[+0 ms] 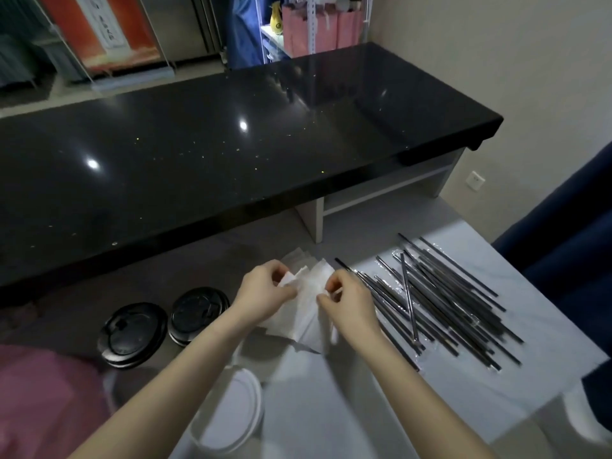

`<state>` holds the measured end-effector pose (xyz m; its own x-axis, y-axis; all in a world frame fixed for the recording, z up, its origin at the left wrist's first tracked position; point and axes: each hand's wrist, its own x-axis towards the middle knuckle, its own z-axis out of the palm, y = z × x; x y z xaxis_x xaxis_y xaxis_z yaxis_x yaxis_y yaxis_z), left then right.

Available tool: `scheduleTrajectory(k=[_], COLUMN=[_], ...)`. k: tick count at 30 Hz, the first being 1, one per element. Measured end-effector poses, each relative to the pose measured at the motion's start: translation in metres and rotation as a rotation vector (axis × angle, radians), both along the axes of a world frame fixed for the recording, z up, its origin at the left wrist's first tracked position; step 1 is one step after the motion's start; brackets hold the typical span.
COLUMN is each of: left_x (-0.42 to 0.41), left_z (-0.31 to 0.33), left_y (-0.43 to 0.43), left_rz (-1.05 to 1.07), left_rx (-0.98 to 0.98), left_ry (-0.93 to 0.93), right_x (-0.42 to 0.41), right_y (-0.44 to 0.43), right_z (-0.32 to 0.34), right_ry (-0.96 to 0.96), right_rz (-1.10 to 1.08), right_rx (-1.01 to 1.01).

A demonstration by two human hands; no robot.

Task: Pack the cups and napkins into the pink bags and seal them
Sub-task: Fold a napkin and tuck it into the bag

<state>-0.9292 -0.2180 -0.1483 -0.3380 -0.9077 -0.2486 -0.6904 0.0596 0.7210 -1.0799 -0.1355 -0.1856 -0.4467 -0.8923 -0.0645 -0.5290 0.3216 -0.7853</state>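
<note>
Between the lids [134, 329] and straws [447, 299] on the surface [331, 409], the napkins [308, 313] are pinched by the left hand [265, 293] and the right hand [347, 299], so one sheet's probably best peeled off slowly.

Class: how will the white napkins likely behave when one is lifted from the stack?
Likely floppy: the napkins bend and fan out where the left hand and right hand pinch them. Probably very light, being thin sheets. One might drag others along.

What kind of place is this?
Probably a drinks shop or café counter: stacked black cup lids, a heap of wrapped straws and napkins beside a long black serving counter.
</note>
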Motion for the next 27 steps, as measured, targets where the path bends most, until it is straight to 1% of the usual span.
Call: scheduleTrajectory(k=[3,7,11,13,16,18,21,23,27], left_x=[0.002,0.003,0.012,0.020,0.038,0.053,0.080,0.101,0.150], left_z=[0.004,0.011,0.022,0.031,0.049,0.066,0.090,0.105,0.132], left_y=[0.005,0.012,0.020,0.026,0.038,0.046,0.061,0.071,0.091], left_rz=[0.008,-0.053,-0.113,-0.086,-0.030,-0.025,-0.031,0.014,0.125], left_rx=[-0.019,-0.050,0.000,0.066,0.211,0.243,0.164,0.072,-0.112], left_ry=[0.043,0.106,0.166,0.259,0.489,0.557,0.557,0.573,0.594], right_x=[0.000,-0.001,0.001,0.003,0.011,0.022,0.044,0.059,0.105], right_y=[0.006,0.013,0.023,0.026,0.029,0.031,0.035,0.037,0.039], right_z=[0.006,0.019,0.041,0.058,0.086,0.105,0.130,0.144,0.167], right_ry=[-0.097,-0.209,-0.366,-0.438,-0.533,-0.572,-0.597,-0.590,-0.497], right_rz=[-0.037,-0.041,0.006,0.046,0.126,0.183,0.297,0.354,0.383], right_rx=[-0.056,-0.125,-0.244,-0.310,-0.369,-0.394,-0.411,-0.369,-0.270])
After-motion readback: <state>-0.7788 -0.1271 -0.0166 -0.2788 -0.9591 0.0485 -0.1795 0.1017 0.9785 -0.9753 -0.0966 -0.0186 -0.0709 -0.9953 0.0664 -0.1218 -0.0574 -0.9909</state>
